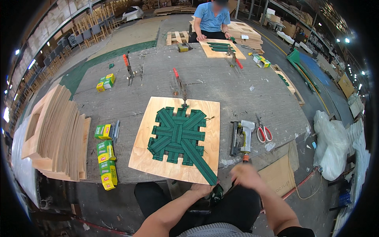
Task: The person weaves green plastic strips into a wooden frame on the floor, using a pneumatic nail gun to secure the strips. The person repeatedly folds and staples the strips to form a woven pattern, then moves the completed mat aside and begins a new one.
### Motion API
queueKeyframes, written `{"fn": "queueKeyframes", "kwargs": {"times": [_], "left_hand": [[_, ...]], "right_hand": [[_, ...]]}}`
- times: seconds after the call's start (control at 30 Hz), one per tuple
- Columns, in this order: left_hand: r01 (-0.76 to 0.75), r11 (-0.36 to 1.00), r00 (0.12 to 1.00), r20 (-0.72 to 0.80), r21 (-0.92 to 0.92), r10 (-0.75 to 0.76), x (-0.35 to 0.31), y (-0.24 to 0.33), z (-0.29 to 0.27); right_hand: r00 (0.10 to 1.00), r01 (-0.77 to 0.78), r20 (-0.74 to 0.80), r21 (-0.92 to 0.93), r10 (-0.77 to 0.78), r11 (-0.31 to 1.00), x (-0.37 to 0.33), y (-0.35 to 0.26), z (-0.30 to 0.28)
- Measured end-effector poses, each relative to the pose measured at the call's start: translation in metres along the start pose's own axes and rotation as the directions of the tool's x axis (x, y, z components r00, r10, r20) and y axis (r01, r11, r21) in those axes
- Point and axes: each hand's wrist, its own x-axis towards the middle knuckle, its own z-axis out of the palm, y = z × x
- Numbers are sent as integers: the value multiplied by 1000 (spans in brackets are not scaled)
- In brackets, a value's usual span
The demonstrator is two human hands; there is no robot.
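In front of me lies a pale plywood board with green elastic webbing crossed over its middle. One webbing strip runs diagonally to the board's near right edge and hangs over it, with a dark green bundle below. My left hand is closed at that edge, beside the strip's end; its fingertips are partly hidden. Motion blurs my right hand, raised right of the board, near the orange hose fitting of a staple gun. A red-handled clamp meets the board's far edge.
Red-handled scissors lie right of the staple gun. Yellow-green staple boxes stand left, beside a stack of wooden frames. Another clamp rises further back. Across the table, a person handles another webbed board.
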Motion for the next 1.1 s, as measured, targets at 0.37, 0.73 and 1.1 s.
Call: {"fn": "queueKeyframes", "kwargs": {"times": [0.37, 0.73, 1.1], "left_hand": [[83, 995, 995, -53, 47, -80, -1, 10, 4], [147, 989, 989, -22, 7, -147, -5, -4, 3], [-154, 978, 941, -324, -139, 102, 1, 11, -8]], "right_hand": [[817, -263, -562, -163, 129, 951, 148, 3, -97], [947, 143, -321, 340, -29, 930, 28, -134, -58], [984, -56, 168, -26, 59, 998, 28, -119, 34]]}}
